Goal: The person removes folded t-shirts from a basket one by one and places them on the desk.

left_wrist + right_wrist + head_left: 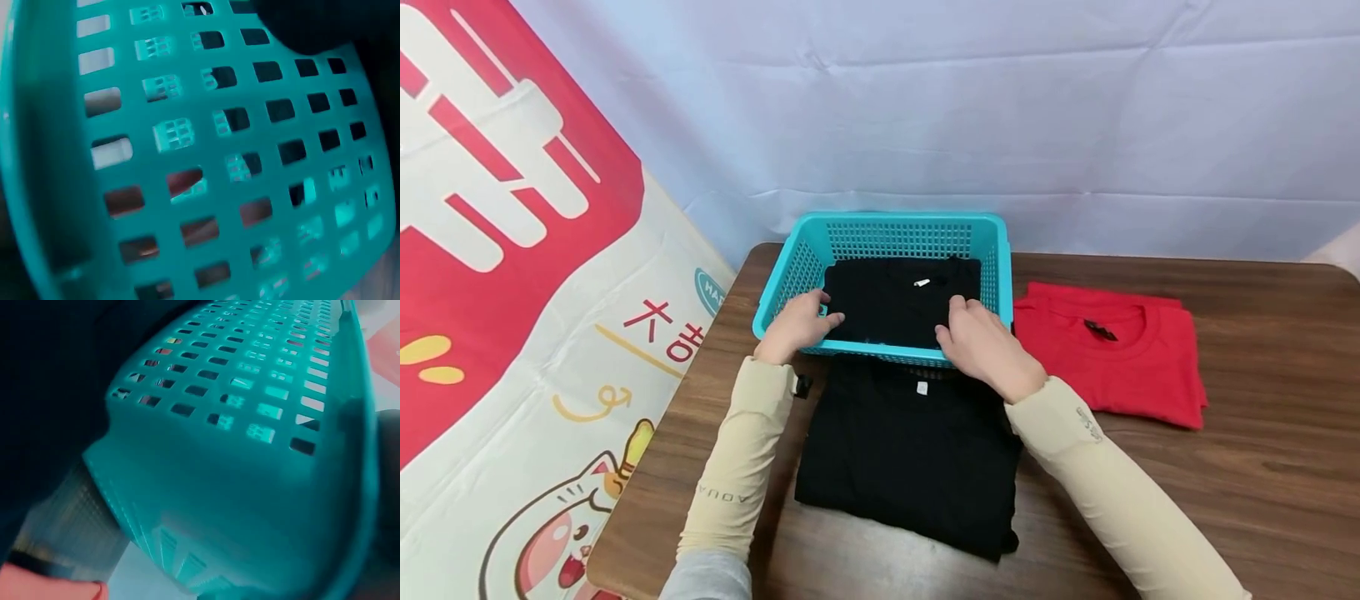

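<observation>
A folded black T-shirt with a small white tag lies in a turquoise plastic basket. My left hand reaches over the basket's front left corner, thumb and forefinger spread apart beside the shirt's left edge. Over the front rim on the right, my right hand touches the same shirt, its thumb and forefinger also apart. In front of the basket lies another folded black T-shirt. Both wrist views show the perforated basket wall close up; in the right one, the basket's smooth corner hides that hand's fingers.
Folded red T-shirts lie to the right of the basket on the brown wooden table. A pale cloth hangs behind the table's back edge. On the left a printed banner stands along the table edge.
</observation>
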`<state>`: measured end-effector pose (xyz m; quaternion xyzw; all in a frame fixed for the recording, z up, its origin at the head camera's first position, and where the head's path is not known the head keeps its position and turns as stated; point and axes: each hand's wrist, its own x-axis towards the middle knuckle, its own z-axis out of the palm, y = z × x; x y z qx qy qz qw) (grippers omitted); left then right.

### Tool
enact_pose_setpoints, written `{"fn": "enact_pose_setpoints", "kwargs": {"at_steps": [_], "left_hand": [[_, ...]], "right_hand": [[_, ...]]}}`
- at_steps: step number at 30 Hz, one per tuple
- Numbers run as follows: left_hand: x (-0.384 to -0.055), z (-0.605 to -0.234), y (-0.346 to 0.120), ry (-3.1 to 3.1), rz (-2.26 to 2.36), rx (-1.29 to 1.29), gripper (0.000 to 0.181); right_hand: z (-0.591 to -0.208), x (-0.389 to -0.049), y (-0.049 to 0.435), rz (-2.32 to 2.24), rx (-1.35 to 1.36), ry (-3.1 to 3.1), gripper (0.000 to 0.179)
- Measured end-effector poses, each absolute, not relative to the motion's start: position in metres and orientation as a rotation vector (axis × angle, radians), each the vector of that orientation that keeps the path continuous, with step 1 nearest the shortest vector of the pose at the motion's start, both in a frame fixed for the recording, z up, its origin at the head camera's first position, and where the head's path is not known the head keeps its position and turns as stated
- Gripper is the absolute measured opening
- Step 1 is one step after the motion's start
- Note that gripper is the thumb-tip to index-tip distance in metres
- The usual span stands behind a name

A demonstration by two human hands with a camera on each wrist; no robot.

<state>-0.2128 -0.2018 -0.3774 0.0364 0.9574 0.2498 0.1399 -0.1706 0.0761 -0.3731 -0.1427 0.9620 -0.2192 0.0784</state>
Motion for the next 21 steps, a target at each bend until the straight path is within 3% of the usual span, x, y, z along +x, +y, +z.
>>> {"fn": "enact_pose_setpoints", "kwargs": {"at_steps": [4, 12, 21], "left_hand": [[-0.22, -0.38, -0.201, 2.682, 0.62, 0.106, 0.063], [-0.235, -0.389, -0.203, 2.617, 0.559, 0.071, 0.064], [-0.243, -0.392, -0.206, 2.572, 0.543, 0.151, 0.061]], "right_hand": [[-0.373, -0.18, 0.067, -0.597, -0.302, 2.832, 0.044], [-0.381, -0.201, 0.06, -0.489, -0.173, 2.682, 0.053], [-0.39, -0.215, 0.061, -0.52, -0.226, 2.648, 0.033]]}}
